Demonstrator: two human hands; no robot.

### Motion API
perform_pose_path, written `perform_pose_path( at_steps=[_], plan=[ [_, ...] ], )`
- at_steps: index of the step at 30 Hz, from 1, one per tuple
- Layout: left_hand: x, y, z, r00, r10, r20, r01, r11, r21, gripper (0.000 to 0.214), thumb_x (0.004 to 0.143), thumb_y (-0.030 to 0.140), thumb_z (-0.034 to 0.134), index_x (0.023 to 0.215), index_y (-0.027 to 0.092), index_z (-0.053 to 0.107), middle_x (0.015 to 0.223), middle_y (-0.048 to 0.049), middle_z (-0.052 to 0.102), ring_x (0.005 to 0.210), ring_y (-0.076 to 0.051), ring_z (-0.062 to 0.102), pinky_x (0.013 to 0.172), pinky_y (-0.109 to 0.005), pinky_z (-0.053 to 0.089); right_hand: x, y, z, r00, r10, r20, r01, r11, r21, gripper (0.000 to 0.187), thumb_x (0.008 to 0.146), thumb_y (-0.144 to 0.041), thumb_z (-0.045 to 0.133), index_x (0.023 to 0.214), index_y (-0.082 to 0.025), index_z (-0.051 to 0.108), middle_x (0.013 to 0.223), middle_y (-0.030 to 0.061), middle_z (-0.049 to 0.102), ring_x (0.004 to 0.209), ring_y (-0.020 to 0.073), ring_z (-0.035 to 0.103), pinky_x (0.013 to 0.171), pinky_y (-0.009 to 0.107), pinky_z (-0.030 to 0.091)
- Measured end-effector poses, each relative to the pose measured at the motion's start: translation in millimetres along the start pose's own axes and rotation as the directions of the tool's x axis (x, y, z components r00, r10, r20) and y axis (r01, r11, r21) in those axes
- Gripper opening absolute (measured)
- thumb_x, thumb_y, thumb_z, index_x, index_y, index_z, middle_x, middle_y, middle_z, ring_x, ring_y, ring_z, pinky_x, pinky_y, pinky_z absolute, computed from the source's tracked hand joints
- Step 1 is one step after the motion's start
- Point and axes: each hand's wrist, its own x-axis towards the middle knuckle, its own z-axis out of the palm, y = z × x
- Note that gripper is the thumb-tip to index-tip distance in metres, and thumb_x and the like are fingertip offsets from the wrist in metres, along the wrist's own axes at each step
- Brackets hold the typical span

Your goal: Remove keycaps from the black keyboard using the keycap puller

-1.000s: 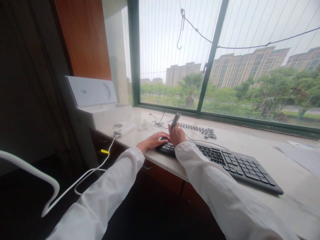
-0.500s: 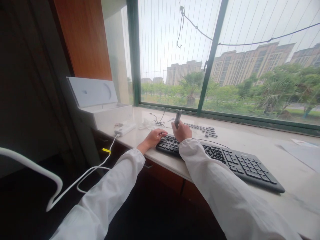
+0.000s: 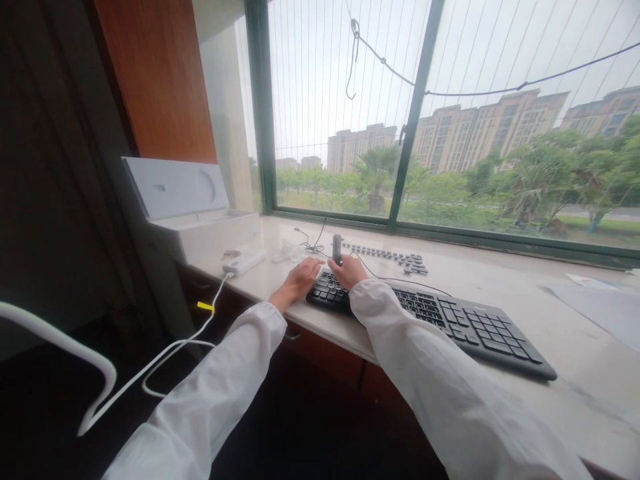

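Note:
A black keyboard (image 3: 480,327) lies along the front of the pale tabletop, many of its middle and left keycaps off. At its left end, my left hand (image 3: 300,279) is closed against the edge, fingers reaching to the far left corner. My right hand (image 3: 350,271) is over the keyboard's left part, its fingers wrapped round a dark upright tool (image 3: 337,249). The tool's lower end is hidden by the hand, so its exact kind cannot be made out. Behind the keyboard, loose black keycaps (image 3: 393,255) lie in rows.
An open white box (image 3: 220,237) stands at the left, with a white power strip (image 3: 245,262) before it. A white cable (image 3: 170,353) hangs off the table edge. A thin black cable (image 3: 314,248) lies near the window. Papers (image 3: 595,303) lie at the right.
My right hand and the dark tool have moved left and slightly down, closer to my left hand. My left hand stays at the keyboard's left end. The view has shifted slightly.

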Motion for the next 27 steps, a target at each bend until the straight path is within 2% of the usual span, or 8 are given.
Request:
perform_pose_path(
  at_steps=[3,6,8,11,17,23,27],
  plan=[
    [-1.1,4.7,-2.1,0.996,0.072,-0.054,-0.073,0.997,-0.005,0.028,0.094,0.036,0.043,0.109,0.019,0.060,0.106,-0.0062,0.064,0.090,-0.018,0.061,0.085,-0.031,0.046,1.7,1.5,-1.0,1.000,-0.005,0.022,0.004,0.999,0.034,0.037,0.088,-0.041,0.043,0.087,-0.017,0.071,0.088,0.0090,0.071,0.086,0.0206,0.065,0.067,0.024,0.040],
    [-3.1,9.1,-4.9,0.992,0.073,-0.107,-0.076,0.997,-0.024,0.030,0.090,0.045,0.052,0.099,0.018,0.061,0.090,-0.0029,0.066,0.065,-0.014,0.058,0.068,-0.027,0.047,3.6,2.5,-3.4,0.998,0.023,0.051,-0.028,0.996,0.089,0.036,0.088,-0.039,0.044,0.089,-0.016,0.071,0.089,0.0080,0.071,0.087,0.0196,0.064,0.068,0.023,0.040],
    [-4.5,10.9,-6.6,0.990,0.065,-0.127,-0.069,0.997,-0.034,0.032,0.085,0.049,0.057,0.090,0.018,0.061,0.082,-0.0010,0.066,0.059,-0.012,0.056,0.063,-0.025,0.045,4.4,2.8,-4.9,0.997,0.034,0.065,-0.043,0.988,0.146,0.037,0.088,-0.041,0.045,0.091,-0.016,0.072,0.090,0.0075,0.071,0.088,0.0190,0.064,0.070,0.023,0.041],
    [-6.0,12.0,-8.5,0.985,0.065,-0.162,-0.070,0.997,-0.025,0.033,0.080,0.051,0.063,0.082,0.018,0.062,0.076,0.0006,0.066,0.057,-0.011,0.055,0.061,-0.024,0.043,4.0,3.0,-6.4,0.997,0.028,0.073,-0.043,0.979,0.198,0.044,0.088,-0.051,0.046,0.090,-0.016,0.073,0.088,0.0080,0.071,0.087,0.0195,0.064,0.069,0.023,0.041],
    [-7.4,14.4,-9.9,0.970,0.032,-0.240,-0.015,0.997,0.074,0.030,0.075,0.049,0.069,0.077,0.020,0.064,0.074,0.0017,0.068,0.058,-0.012,0.056,0.059,-0.023,0.040,0.3,3.2,-7.4,0.996,-0.015,0.093,-0.011,0.962,0.274,0.047,0.076,-0.061,0.058,0.082,-0.017,0.075,0.074,0.0049,0.069,0.074,0.0184,0.063,0.062,0.023,0.039],
    [-8.8,19.4,-11.8,0.960,-0.018,-0.278,0.043,0.995,0.085,0.026,0.077,0.047,0.068,0.080,0.022,0.067,0.076,0.0013,0.069,0.062,-0.013,0.058,0.059,-0.023,0.039,0.0,2.6,-6.3,0.989,-0.053,0.141,0.011,0.960,0.281,0.035,0.075,-0.050,0.064,0.083,-0.019,0.076,0.068,0.0025,0.067,0.071,0.0160,0.061,0.059,0.022,0.037],
    [-8.5,19.5,-12.1,0.962,-0.004,-0.274,0.019,0.999,0.051,0.027,0.078,0.048,0.067,0.083,0.021,0.068,0.078,0.0003,0.069,0.060,-0.012,0.056,0.059,-0.022,0.039,2.0,4.5,-6.0,0.988,-0.063,0.141,0.021,0.959,0.284,0.035,0.075,-0.049,0.063,0.080,-0.017,0.076,0.064,0.0020,0.065,0.066,0.0151,0.059,0.056,0.022,0.035]
  ],
)
